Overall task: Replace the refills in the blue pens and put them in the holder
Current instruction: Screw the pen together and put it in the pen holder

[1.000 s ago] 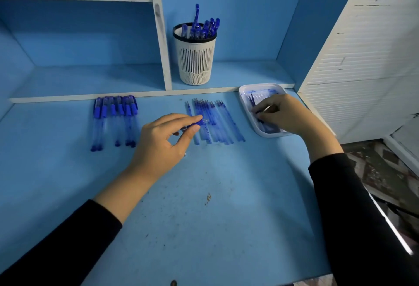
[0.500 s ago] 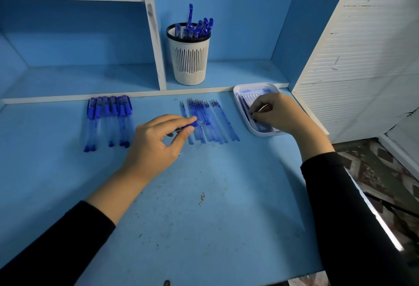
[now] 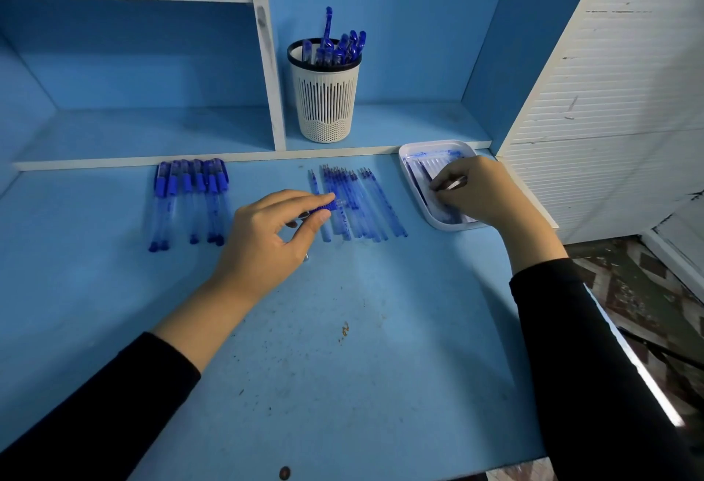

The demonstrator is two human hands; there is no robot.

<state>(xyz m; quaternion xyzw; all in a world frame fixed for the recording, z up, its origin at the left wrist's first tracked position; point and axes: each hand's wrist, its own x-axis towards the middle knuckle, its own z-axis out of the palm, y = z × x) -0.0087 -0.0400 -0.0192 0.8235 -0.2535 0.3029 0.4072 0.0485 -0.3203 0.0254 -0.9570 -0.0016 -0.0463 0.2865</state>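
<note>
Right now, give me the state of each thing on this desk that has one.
Left hand: pinches a blue-grip pen piece at the loose refills.
Right hand: in the tray, pinching a thin piece.
Holder: upright on the shelf, pens standing in it.
Capped pens: lying in a row at left, caps on.
Loose refills: lying side by side mid-desk.
Tray: flat on the desk, ink-smeared.

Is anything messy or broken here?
Yes, a bit messy. The white tray is smeared with blue ink inside, the desk has dark specks and a brownish mark near its middle, and the white shelf divider has dark scuffs.
</note>
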